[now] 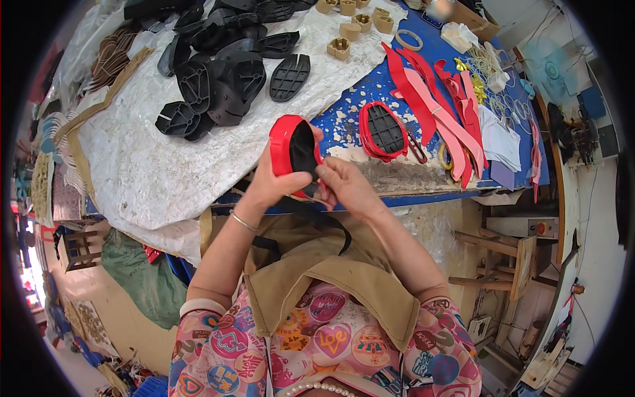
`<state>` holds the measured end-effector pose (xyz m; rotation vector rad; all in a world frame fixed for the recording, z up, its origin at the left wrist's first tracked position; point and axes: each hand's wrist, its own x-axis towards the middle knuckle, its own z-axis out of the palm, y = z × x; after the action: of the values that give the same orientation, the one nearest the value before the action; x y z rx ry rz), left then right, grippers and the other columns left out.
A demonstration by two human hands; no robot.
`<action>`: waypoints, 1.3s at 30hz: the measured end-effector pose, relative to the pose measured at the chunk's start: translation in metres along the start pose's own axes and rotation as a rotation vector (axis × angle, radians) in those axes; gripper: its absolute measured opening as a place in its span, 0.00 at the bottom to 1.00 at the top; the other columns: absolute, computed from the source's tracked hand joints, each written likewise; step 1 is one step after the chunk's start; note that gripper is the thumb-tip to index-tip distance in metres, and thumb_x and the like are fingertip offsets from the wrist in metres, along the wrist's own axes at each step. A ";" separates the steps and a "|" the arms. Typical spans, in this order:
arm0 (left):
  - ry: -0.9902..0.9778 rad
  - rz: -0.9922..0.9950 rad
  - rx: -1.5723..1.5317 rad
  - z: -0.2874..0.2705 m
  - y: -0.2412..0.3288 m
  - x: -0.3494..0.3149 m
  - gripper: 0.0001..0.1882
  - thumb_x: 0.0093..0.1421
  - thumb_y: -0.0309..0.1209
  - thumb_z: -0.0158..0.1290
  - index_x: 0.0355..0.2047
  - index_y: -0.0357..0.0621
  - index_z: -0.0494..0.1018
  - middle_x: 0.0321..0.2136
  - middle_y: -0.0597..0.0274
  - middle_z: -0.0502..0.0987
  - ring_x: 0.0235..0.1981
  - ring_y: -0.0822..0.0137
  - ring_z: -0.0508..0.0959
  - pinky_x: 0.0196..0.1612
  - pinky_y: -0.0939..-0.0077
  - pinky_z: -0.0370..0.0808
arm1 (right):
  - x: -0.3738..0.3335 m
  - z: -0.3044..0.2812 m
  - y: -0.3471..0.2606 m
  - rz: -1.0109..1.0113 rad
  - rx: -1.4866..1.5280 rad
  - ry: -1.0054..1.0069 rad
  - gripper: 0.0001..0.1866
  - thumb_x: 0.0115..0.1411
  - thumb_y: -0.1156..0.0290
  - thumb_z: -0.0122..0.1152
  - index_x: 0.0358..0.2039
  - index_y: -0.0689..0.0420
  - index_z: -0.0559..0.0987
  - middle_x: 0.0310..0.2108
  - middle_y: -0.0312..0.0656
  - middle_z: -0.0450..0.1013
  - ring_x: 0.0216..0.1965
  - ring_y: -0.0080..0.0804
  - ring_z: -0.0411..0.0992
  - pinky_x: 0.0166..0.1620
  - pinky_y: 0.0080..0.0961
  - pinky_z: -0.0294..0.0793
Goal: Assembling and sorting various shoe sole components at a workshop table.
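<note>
- Toward 10 o'clock from the work, black moulded lattice-backed pieces [228, 89] are lying in a loose heap on a white sheet [145, 165]; a bump from the left forearm could topple them.
- At 8 o'clock, the left hand [268, 175] is wrapping around the shell, its thumb pressing over the near side; squeezing too hard might buckle the wall.
- Centrally, the red-banded black shell [301, 149] is tilting above the front of the tabletop [337, 126]; uneven tension could wrinkle its red band.
- At 4 o'clock, the right hand [348, 188] is pinching narrowly at its lower edge; a slip might pull that edge crooked.
- Near 2 o'clock, a red-rimmed black lattice piece [385, 129] is resting clear of both hands.
- Beyond it, red and pink strips [436, 109] are overlapping toward the front edge; a snagging sleeve could drag some off.
</note>
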<state>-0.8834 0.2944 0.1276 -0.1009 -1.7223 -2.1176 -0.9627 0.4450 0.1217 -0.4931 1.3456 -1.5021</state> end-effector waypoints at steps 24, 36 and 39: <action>-0.607 -0.136 1.215 -0.022 0.032 0.032 0.19 0.60 0.31 0.45 0.49 0.35 0.60 0.37 0.42 0.72 0.37 0.45 0.74 0.39 0.59 0.71 | 0.011 -0.018 -0.001 -0.589 -1.370 0.333 0.11 0.58 0.66 0.52 0.24 0.57 0.66 0.14 0.48 0.68 0.19 0.45 0.70 0.21 0.39 0.67; -0.447 -0.155 0.947 -0.036 0.029 0.011 0.20 0.57 0.29 0.48 0.51 0.47 0.64 0.39 0.49 0.73 0.38 0.48 0.74 0.41 0.63 0.71 | 0.005 -0.016 0.011 -0.665 -1.394 0.369 0.12 0.56 0.64 0.54 0.21 0.55 0.67 0.14 0.43 0.68 0.17 0.41 0.70 0.20 0.34 0.66; -0.406 -0.144 1.001 -0.035 0.026 0.009 0.17 0.56 0.32 0.50 0.46 0.45 0.67 0.35 0.48 0.74 0.34 0.48 0.74 0.36 0.63 0.71 | 0.000 -0.015 0.013 -0.661 -1.355 0.322 0.10 0.57 0.66 0.52 0.23 0.56 0.67 0.17 0.43 0.70 0.20 0.40 0.70 0.22 0.34 0.66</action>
<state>-0.8751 0.2548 0.1459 -0.1188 -2.8884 -1.1240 -0.9699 0.4542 0.1053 -1.7079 2.5439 -0.9182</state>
